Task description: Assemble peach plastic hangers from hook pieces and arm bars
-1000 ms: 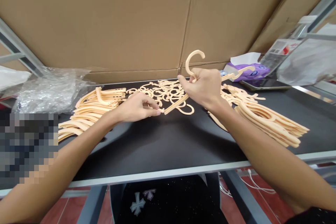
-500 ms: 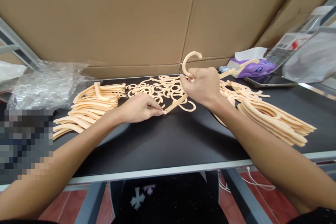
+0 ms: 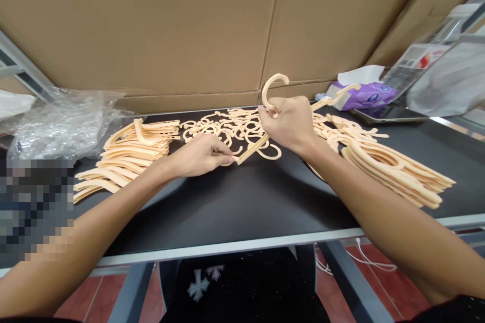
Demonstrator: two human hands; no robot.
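My right hand (image 3: 291,125) is closed round the middle of a peach plastic hanger (image 3: 253,148), just below its hook (image 3: 272,87), which sticks up above my fingers. The hanger slants down to the left, and its low end rests by my left hand (image 3: 202,154), whose fingertips are pinched together at that tip. Loose peach hooks (image 3: 227,128) lie scattered on the black table (image 3: 242,202) behind both hands. A stack of hanger bodies (image 3: 131,154) lies to the left and another stack (image 3: 394,169) to the right.
A large brown cardboard sheet (image 3: 212,25) stands along the table's back. Crumpled clear plastic (image 3: 62,123) sits at the far left. At the back right are a purple tissue pack (image 3: 366,93), a phone (image 3: 390,114) and a plastic bag (image 3: 447,81). The table's grey front edge (image 3: 242,246) runs below my arms.
Barely anything has moved. The hanger's hook has shifted slightly left in my right hand, and my left fingertips stay at its low end.
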